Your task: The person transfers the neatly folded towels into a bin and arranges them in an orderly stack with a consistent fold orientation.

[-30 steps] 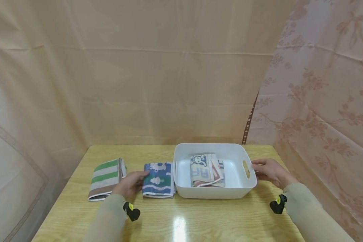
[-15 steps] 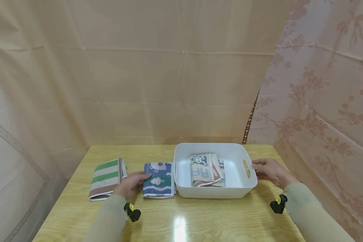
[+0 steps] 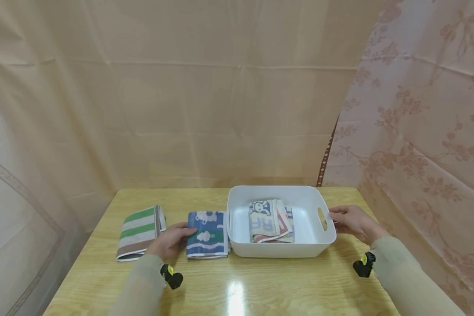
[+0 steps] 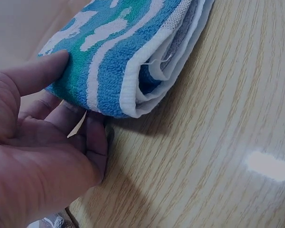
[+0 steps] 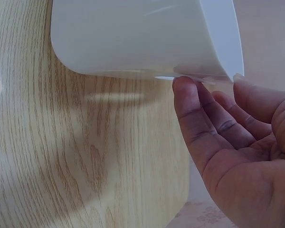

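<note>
A folded blue and green towel (image 3: 206, 235) lies just left of a white basket (image 3: 278, 251). My left hand (image 3: 171, 240) pinches its left edge; in the left wrist view the thumb of that hand (image 4: 42, 142) rests on top of the towel (image 4: 109, 61), with fingers curled under it. My right hand (image 3: 353, 223) touches the basket's right end beside the handle hole. Seen from the right wrist, the hand (image 5: 242, 152) has its thumb at the rim of the basket (image 5: 133, 38) and its fingertips against the outer wall.
Inside the basket lie folded cream towels (image 3: 263, 221) with blue and red patterns. A green, white and brown striped towel (image 3: 138, 232) lies at the table's left, close behind my left hand. Curtains (image 3: 221, 109) hang behind the wooden table (image 3: 205, 289).
My left thumb has moved slightly right, further onto the blue towel. The right hand and basket look nearly the same.
</note>
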`<control>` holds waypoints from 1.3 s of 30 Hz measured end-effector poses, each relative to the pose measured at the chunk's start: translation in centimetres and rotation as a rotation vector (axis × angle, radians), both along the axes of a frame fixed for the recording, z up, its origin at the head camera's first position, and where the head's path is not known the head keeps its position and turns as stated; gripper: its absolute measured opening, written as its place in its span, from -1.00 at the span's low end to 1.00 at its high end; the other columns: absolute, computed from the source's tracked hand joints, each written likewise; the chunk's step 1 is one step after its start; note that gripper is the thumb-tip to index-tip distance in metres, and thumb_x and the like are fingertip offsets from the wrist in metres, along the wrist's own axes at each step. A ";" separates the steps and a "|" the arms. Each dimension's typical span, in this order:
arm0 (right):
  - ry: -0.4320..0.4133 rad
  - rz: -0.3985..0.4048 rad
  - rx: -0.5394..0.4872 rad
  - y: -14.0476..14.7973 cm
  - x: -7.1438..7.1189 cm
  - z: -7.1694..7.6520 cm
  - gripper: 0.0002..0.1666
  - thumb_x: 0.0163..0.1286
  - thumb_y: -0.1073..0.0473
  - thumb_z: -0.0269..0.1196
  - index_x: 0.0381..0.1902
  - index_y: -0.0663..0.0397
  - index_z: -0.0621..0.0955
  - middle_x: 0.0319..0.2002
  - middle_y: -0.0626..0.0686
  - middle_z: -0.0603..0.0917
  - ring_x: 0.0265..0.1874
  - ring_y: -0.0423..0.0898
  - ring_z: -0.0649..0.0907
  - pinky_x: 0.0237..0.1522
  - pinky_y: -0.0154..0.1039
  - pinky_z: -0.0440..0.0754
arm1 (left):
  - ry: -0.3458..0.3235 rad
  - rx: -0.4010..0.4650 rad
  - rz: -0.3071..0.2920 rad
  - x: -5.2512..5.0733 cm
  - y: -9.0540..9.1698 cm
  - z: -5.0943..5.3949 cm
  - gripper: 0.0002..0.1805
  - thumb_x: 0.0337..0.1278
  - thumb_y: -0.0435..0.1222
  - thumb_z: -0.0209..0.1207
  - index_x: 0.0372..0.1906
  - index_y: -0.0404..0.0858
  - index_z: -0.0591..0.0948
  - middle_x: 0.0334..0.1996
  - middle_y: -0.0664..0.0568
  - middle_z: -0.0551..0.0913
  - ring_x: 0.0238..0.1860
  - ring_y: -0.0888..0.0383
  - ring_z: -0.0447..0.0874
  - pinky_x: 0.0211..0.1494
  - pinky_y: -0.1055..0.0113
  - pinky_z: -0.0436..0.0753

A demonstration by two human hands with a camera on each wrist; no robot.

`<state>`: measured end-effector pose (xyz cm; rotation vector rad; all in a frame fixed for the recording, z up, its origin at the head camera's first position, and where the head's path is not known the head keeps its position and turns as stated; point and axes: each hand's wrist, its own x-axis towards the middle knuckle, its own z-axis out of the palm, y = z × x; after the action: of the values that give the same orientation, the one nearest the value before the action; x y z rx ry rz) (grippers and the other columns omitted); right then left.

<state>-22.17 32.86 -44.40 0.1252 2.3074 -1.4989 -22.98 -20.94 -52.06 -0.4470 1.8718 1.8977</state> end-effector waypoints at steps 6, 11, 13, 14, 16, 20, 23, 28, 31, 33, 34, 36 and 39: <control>0.002 -0.001 0.004 0.1 -0.1 -0.1 -0.37 0.64 0.17 0.08 0.41 0.60 0.27 0.18 0.46 0.57 -0.03 0.07 0.73 -0.01 -0.06 0.76 | 0.029 -0.002 -0.030 0.0 0.0 -0.2 -0.34 0.36 -0.30 0.28 0.43 -0.46 0.35 0.16 -0.20 0.63 0.07 0.03 0.64 0.27 0.09 0.59; 0.001 -0.001 0.017 0.1 -0.2 -0.2 -0.37 0.64 0.16 0.07 0.40 0.59 0.28 0.18 0.46 0.57 -0.04 0.06 0.74 -0.03 -0.06 0.76 | 0.033 0.010 -0.033 0.1 0.0 -0.3 -0.31 0.33 -0.33 0.29 0.44 -0.50 0.32 0.17 -0.22 0.62 0.06 0.03 0.64 0.29 0.08 0.59; -0.002 -0.003 0.020 0.1 -0.2 -0.2 -0.37 0.64 0.16 0.07 0.40 0.58 0.29 0.19 0.46 0.57 -0.05 0.04 0.73 -0.04 -0.06 0.77 | 0.032 0.011 -0.041 0.1 -0.1 -0.3 -0.31 0.33 -0.34 0.28 0.46 -0.49 0.30 0.20 -0.23 0.60 0.09 0.02 0.63 0.30 0.08 0.58; -0.003 -0.005 0.021 0.1 -0.3 -0.2 -0.38 0.64 0.16 0.08 0.40 0.58 0.29 0.18 0.45 0.57 -0.06 0.04 0.73 -0.04 -0.07 0.77 | 0.031 0.009 -0.045 0.1 -0.1 -0.3 -0.31 0.33 -0.35 0.27 0.46 -0.49 0.30 0.22 -0.23 0.59 0.10 0.01 0.62 0.31 0.07 0.57; -0.006 -0.008 0.023 0.1 -0.3 -0.2 -0.38 0.64 0.16 0.08 0.40 0.58 0.29 0.18 0.45 0.58 -0.07 0.02 0.73 -0.05 -0.08 0.77 | 0.026 0.009 -0.037 0.1 -0.1 -0.2 -0.29 0.32 -0.36 0.28 0.48 -0.46 0.30 0.25 -0.23 0.58 0.13 0.00 0.60 0.32 0.06 0.56; -0.008 -0.009 0.023 0.1 -0.3 -0.1 -0.38 0.64 0.17 0.08 0.40 0.59 0.29 0.17 0.44 0.58 -0.08 0.01 0.73 -0.06 -0.09 0.77 | 0.015 0.012 -0.029 0.2 -0.1 -0.2 -0.24 0.30 -0.36 0.29 0.52 -0.43 0.25 0.32 -0.25 0.52 0.21 -0.04 0.55 0.39 0.01 0.50; -0.010 -0.009 0.021 0.1 -0.3 -0.1 -0.38 0.64 0.17 0.08 0.40 0.59 0.29 0.18 0.45 0.57 -0.08 0.01 0.73 -0.06 -0.08 0.77 | 0.011 0.012 -0.030 0.3 -0.1 -0.1 -0.21 0.29 -0.36 0.30 0.53 -0.41 0.23 0.36 -0.27 0.47 0.27 -0.07 0.51 0.44 -0.03 0.45; -0.014 -0.009 0.019 0.1 -0.3 0.0 -0.37 0.64 0.16 0.08 0.40 0.59 0.28 0.19 0.45 0.56 -0.08 0.02 0.73 -0.05 -0.08 0.77 | 0.021 -0.008 -0.039 0.4 -0.1 0.0 -0.20 0.28 -0.36 0.31 0.53 -0.41 0.21 0.40 -0.29 0.43 0.32 -0.12 0.45 0.49 -0.10 0.36; -0.018 -0.011 0.020 0.1 -0.3 0.1 -0.37 0.64 0.16 0.08 0.41 0.58 0.28 0.19 0.45 0.56 -0.07 0.02 0.72 -0.05 -0.08 0.77 | 0.024 -0.019 -0.039 0.5 0.0 0.0 -0.20 0.26 -0.36 0.32 0.53 -0.41 0.24 0.39 -0.28 0.45 0.32 -0.12 0.46 0.50 -0.10 0.36; -0.017 -0.010 0.026 0.1 -0.2 0.1 -0.37 0.64 0.16 0.08 0.41 0.58 0.27 0.19 0.44 0.56 -0.07 0.03 0.72 -0.05 -0.08 0.77 | 0.025 -0.026 -0.043 0.5 0.1 0.0 -0.21 0.26 -0.36 0.32 0.52 -0.40 0.25 0.37 -0.26 0.47 0.30 -0.10 0.48 0.49 -0.10 0.37; -0.018 -0.012 0.026 0.0 -0.2 0.1 -0.37 0.64 0.16 0.08 0.41 0.58 0.27 0.19 0.44 0.56 -0.06 0.03 0.72 -0.05 -0.08 0.76 | 0.025 -0.029 -0.045 0.5 0.1 -0.1 -0.22 0.26 -0.36 0.32 0.52 -0.40 0.26 0.36 -0.25 0.49 0.29 -0.10 0.49 0.49 -0.10 0.37; -0.017 -0.011 0.030 0.0 -0.2 0.1 -0.37 0.64 0.16 0.08 0.41 0.58 0.27 0.18 0.44 0.57 -0.06 0.03 0.72 -0.05 -0.08 0.76 | 0.026 -0.044 -0.044 0.4 0.0 -0.1 -0.23 0.25 -0.35 0.33 0.51 -0.38 0.29 0.33 -0.23 0.53 0.27 -0.09 0.51 0.48 -0.10 0.38; -0.014 -0.008 0.033 0.0 -0.3 0.0 -0.37 0.64 0.15 0.07 0.41 0.58 0.28 0.18 0.43 0.58 -0.06 0.02 0.72 -0.05 -0.08 0.76 | 0.034 -0.080 -0.058 0.3 -0.1 -0.1 -0.22 0.25 -0.32 0.34 0.51 -0.38 0.29 0.29 -0.21 0.57 0.24 -0.08 0.54 0.47 -0.13 0.37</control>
<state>-22.44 32.84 -44.39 0.1530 2.3241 -1.4598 -22.66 -20.99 -52.18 -0.3836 1.9667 1.8088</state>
